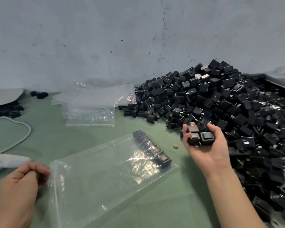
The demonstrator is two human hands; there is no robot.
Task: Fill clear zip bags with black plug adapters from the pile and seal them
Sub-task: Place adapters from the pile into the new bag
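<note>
One clear zip bag [95,175] lies flat between the hands, a single row of about five adapters [152,149] at its far end. Right hand [204,145], palm up, grips at least three black plug adapters [200,137]. Left hand [21,183] is curled at the bag's corner, too blurred to tell whether it pinches. The pile [220,102] lies beyond the right hand. One tan disc [175,146] lies just left of the right hand.

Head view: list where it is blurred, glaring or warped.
Head view, blur: the left hand and the pile's near right edge are motion-smeared. Head view, glare: bright patches wash out part of the bag. Head view, sharp: the right hand and its adapters. Head view, distortion: the table's far edge bows.
</note>
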